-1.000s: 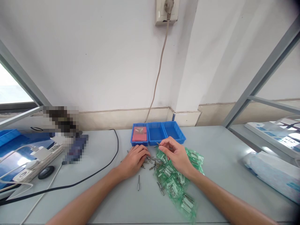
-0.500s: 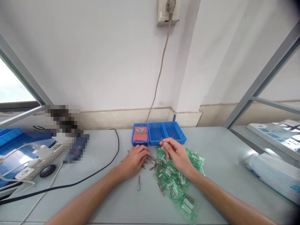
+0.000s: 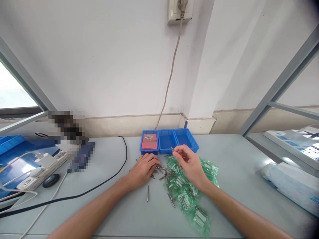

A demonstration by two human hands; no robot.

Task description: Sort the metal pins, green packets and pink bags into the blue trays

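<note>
My right hand point(image 3: 189, 165) is raised over the green plastic bags point(image 3: 184, 199), with thumb and fingers pinched on a small, thin metal pin point(image 3: 172, 149). The pin's tip points up and left, just in front of the blue bins. My left hand point(image 3: 143, 170) lies on the table at the left edge of a loose heap of metal pins point(image 3: 164, 173), its fingers lightly bent and resting down; part of the heap is hidden under it. A single metal pin point(image 3: 148, 194) lies apart, nearer to me. Bundles of pins show through the green film.
Three joined blue bins point(image 3: 167, 151) stand behind my hands; the left one holds a red card point(image 3: 149, 143) with a small clear bag on it. A black cable point(image 3: 99, 186), a power strip point(image 3: 27, 181) and a mouse point(image 3: 51, 180) are at left. A plastic pack point(image 3: 291, 186) lies at right.
My right hand's fingers have closed in more around the pin, and the hand has tilted slightly. My left hand has stayed in place.
</note>
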